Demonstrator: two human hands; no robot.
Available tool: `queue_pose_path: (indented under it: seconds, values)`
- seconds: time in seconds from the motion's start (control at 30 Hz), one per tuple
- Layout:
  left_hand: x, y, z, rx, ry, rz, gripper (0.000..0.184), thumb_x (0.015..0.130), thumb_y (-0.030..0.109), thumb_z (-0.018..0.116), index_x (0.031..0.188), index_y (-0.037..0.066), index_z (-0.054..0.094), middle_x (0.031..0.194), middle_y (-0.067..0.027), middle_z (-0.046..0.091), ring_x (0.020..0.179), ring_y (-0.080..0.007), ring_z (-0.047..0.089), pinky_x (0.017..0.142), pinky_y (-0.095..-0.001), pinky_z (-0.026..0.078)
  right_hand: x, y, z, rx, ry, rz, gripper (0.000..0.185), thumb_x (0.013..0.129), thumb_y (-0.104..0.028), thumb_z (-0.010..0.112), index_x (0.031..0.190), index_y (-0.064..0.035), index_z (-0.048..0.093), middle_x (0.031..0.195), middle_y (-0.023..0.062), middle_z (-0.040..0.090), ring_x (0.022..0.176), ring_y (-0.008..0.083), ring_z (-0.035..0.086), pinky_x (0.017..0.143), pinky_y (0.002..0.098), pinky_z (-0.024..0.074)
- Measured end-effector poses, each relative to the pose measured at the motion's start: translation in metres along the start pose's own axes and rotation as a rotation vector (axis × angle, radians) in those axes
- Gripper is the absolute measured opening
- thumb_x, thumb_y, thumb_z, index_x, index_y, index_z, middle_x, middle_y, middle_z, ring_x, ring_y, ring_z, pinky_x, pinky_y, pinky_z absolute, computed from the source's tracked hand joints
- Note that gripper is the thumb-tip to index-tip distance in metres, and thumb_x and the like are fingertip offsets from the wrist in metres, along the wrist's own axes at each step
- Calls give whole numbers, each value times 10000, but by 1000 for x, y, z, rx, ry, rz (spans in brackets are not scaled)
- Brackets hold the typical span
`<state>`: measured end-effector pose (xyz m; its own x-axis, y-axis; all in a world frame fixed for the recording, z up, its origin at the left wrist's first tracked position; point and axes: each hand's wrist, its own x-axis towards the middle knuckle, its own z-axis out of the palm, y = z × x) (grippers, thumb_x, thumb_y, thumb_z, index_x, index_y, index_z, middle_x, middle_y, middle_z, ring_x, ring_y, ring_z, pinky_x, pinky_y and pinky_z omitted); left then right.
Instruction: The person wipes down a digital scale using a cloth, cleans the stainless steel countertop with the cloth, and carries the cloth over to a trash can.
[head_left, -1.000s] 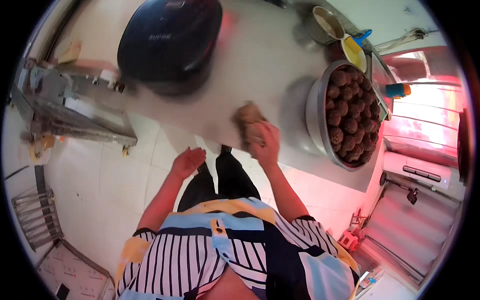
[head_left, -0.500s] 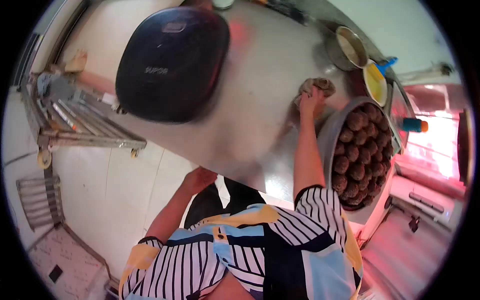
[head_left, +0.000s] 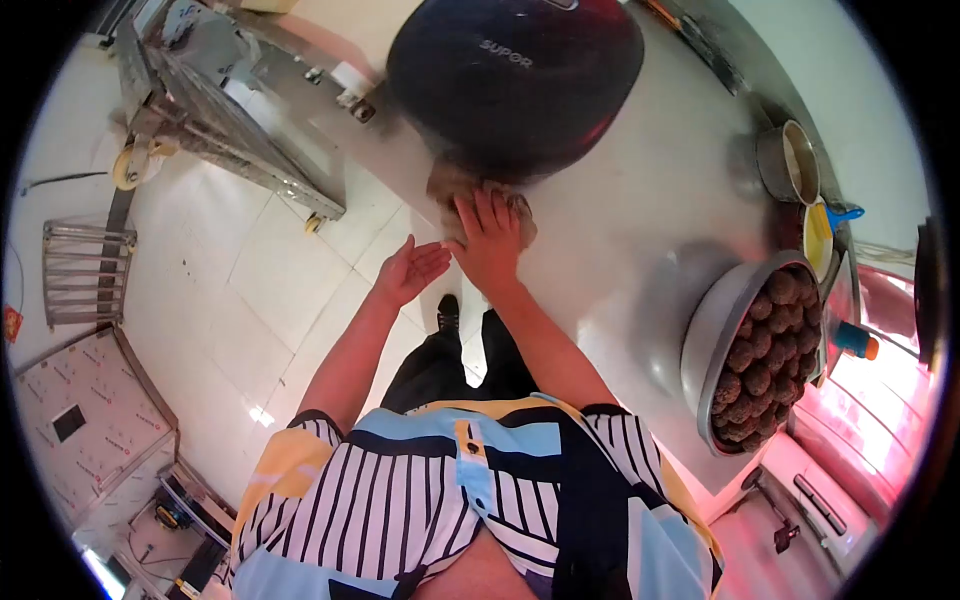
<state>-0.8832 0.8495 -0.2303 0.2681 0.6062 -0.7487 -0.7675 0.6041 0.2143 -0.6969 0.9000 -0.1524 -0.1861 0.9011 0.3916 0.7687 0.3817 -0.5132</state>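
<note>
My right hand (head_left: 488, 240) presses a crumpled brown cloth (head_left: 524, 218) onto the steel table (head_left: 625, 215), with its fingers spread over the fabric. Much of the cloth lies hidden beneath the hand. Just beyond the fingertips sits a black appliance with a SUPOR label (head_left: 515, 85), its lid down. My left hand (head_left: 410, 272) is off the table's front edge, palm turned up and fingers extended, holding nothing. Its fingertips come close to the right wrist; whether they touch I cannot tell.
On the right stands a large metal bowl (head_left: 690, 345) piled with dark brown balls (head_left: 757, 378). Behind it are a metal pot (head_left: 785, 165), a yellow-lined bowl with a blue-handled brush (head_left: 820, 232) and a teal bottle (head_left: 850, 340). A wheeled metal rack (head_left: 240, 150) stands at left.
My right hand and the cloth have moved from beside the bowl of balls leftward to the table's front edge near the appliance. My left hand has opened and turned palm up. The view has shifted.
</note>
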Motion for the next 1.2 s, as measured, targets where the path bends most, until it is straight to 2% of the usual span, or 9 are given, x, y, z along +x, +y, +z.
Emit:
queue_pose_path:
  seconds: [0.23, 0.4, 0.5, 0.6, 0.67, 0.77, 0.9, 1.03, 1.2]
  values:
    - [-25, 17, -45, 52, 10, 302, 551, 1028, 356, 390, 1299, -123, 413, 1336, -259, 475, 1209, -371, 505, 1069, -488, 411, 26, -37, 55, 386, -589, -302, 377, 658, -78, 689, 1023, -170, 705, 1148, -25, 653, 1118, 260, 539, 997, 452, 385]
    - [-55, 9, -93, -215, 183, 129, 552, 1017, 334, 435, 1335, -115, 389, 1351, -266, 456, 1285, -355, 438, 1090, -484, 392, 72, -54, 60, 338, -64, -102, 396, 662, -68, 677, 1040, -186, 695, 1207, -12, 633, 1090, 266, 566, 875, 414, 479]
    - [-68, -5, -108, -210, 215, 59, 545, 1015, 332, 445, 1323, -116, 404, 1352, -264, 456, 1295, -352, 425, 1095, -471, 392, 40, -18, 109, -45, 117, -133, 87, 688, -235, 621, 771, -239, 596, 853, -70, 568, 838, 238, 565, 617, 477, 412]
    - [-72, -13, -109, -152, 200, -48, 545, 1012, 337, 455, 1315, -113, 410, 1353, -253, 458, 1286, -350, 437, 1094, -466, 396, -17, -28, 32, 59, -284, -177, 61, 722, -167, 620, 778, -188, 611, 849, -21, 588, 924, 238, 579, 751, 519, 411]
    - [-64, -11, -102, -49, 160, -106, 544, 1010, 341, 461, 1309, -111, 416, 1345, -249, 466, 1276, -349, 448, 1095, -466, 396, -49, -5, -20, 562, -432, 16, 371, 683, -70, 621, 1032, -171, 695, 1137, 44, 649, 1103, 285, 563, 980, 397, 440]
    - [-52, -17, -90, 79, 97, -161, 539, 1007, 344, 469, 1299, -108, 428, 1318, -247, 487, 1255, -348, 470, 1097, -470, 393, -52, 62, -125, 746, -172, 412, 392, 734, -34, 656, 1123, -84, 670, 1210, 88, 634, 1144, 235, 571, 999, 377, 441]
    - [-37, -24, -51, 219, 69, -239, 531, 1003, 343, 480, 1284, -106, 444, 1294, -249, 507, 1239, -345, 486, 1100, -470, 390, -87, 271, -158, 255, 263, 629, 392, 750, -72, 666, 1142, -92, 654, 1237, 105, 614, 1150, 285, 551, 981, 391, 440]
    - [-28, -41, -14, 304, 47, -321, 519, 999, 338, 491, 1262, -109, 461, 1283, -256, 521, 1231, -347, 498, 1094, -466, 399, -119, 205, -154, -333, 153, 506, 390, 723, -104, 674, 1105, -181, 678, 1301, 41, 568, 1218, 293, 473, 963, 451, 387]
    - [-8, -54, -8, 407, -36, -466, 517, 994, 339, 503, 1235, -117, 484, 1241, -263, 555, 1201, -351, 527, 1080, -466, 416, -234, 80, -165, -182, 102, 272, 343, 695, -86, 677, 1025, -177, 698, 1146, 80, 626, 1147, 295, 548, 920, 463, 414]
